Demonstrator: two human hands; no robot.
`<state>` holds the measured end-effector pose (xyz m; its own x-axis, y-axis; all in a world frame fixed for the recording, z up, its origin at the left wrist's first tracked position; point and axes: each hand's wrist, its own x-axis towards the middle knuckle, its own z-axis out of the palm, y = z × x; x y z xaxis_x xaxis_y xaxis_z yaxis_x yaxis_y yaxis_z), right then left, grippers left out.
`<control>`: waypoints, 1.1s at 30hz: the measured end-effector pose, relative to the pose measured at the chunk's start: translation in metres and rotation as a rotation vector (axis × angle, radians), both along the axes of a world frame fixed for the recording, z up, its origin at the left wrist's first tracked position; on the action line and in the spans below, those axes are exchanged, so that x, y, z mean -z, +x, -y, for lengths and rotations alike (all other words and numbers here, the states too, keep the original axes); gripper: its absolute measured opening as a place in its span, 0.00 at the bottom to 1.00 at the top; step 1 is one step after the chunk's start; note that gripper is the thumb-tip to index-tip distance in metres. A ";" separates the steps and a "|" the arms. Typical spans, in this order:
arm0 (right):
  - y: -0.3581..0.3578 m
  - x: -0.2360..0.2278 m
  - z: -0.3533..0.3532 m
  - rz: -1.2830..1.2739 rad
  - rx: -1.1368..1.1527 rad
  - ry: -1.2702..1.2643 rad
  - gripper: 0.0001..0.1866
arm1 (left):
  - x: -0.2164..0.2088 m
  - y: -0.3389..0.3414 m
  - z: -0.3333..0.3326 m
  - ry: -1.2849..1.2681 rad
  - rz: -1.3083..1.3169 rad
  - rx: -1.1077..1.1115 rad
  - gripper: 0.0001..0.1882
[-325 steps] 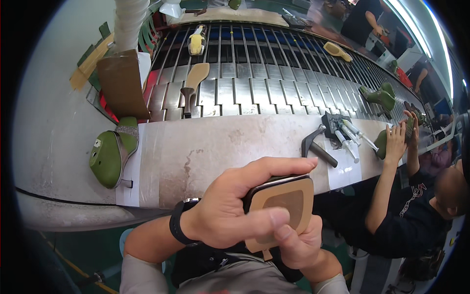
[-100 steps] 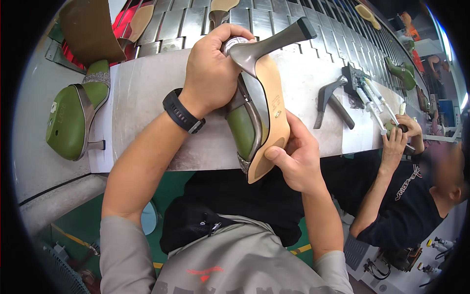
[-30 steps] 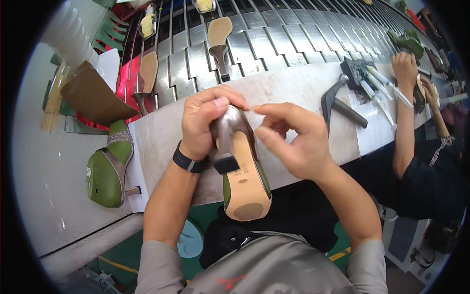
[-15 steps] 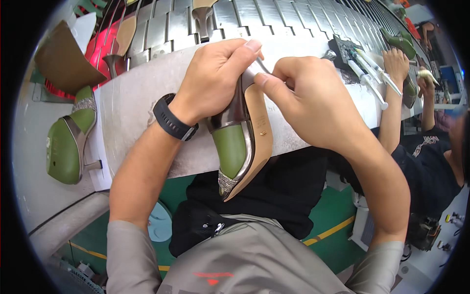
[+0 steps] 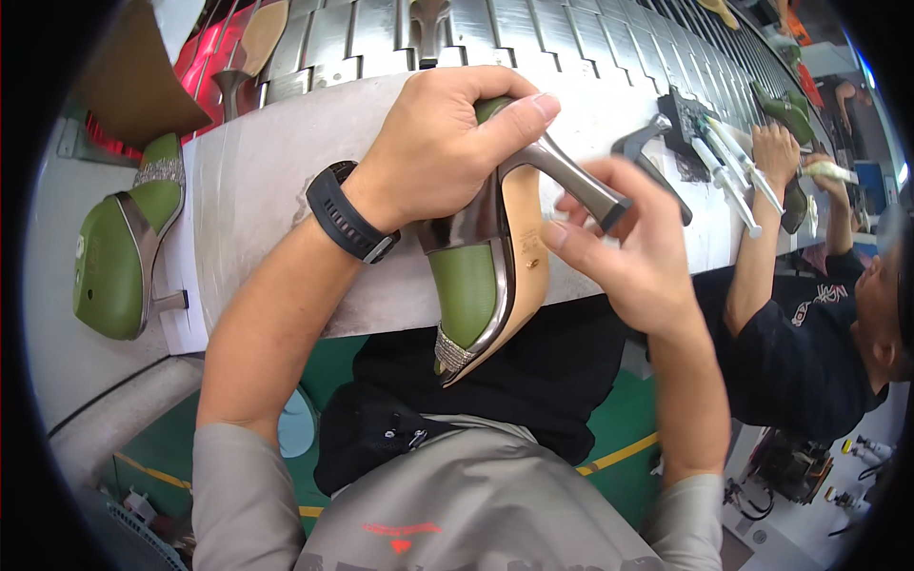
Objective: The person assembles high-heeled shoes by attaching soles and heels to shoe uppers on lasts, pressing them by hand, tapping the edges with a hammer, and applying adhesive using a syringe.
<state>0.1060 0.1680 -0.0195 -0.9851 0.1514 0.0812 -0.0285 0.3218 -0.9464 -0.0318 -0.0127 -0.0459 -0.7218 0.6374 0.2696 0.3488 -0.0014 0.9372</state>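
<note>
A metallic bronze high-heeled shoe (image 5: 466, 228) on a green shoe last (image 5: 466, 295) is tilted on its side, its tan sole facing right and its glittering toe strap towards me. My left hand (image 5: 438, 143), wearing a black watch, is closed around the heel end. The slim heel (image 5: 581, 186) juts out to the right. My right hand (image 5: 633, 252) is beside the heel tip, slightly blurred, with thumb and fingers apart and nothing visibly gripped. Whether a finger touches the heel I cannot tell.
Another green last with a shoe (image 5: 124, 257) lies at the left. A hammer (image 5: 657, 157) and several syringes (image 5: 728, 167) lie on the right of the pale worktop (image 5: 257, 209). Metal conveyor slats (image 5: 524, 43) run behind, carrying shoe parts. A co-worker (image 5: 790, 333) works at the right.
My right hand has come off the shoe's heel area and shifted right, its fingers spreading. The heel now shows, pointing right. My left hand keeps its hold, with the shoe slightly turned.
</note>
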 end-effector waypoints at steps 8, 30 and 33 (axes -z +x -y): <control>0.009 0.015 0.023 0.339 -0.128 -0.459 0.16 | 0.007 -0.003 0.020 0.074 -0.210 0.112 0.21; 0.005 0.024 0.019 0.175 -0.142 -0.399 0.20 | 0.008 -0.002 0.029 -0.025 -0.560 0.092 0.38; -0.005 0.011 0.014 0.138 -0.193 -0.079 0.16 | 0.017 -0.007 0.027 -0.005 -0.565 0.091 0.31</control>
<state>0.1013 0.1535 -0.0306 -0.9973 -0.0404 -0.0609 0.0490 0.2482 -0.9675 -0.0386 -0.0399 -0.0631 -0.4086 0.6927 0.5944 0.7944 -0.0508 0.6052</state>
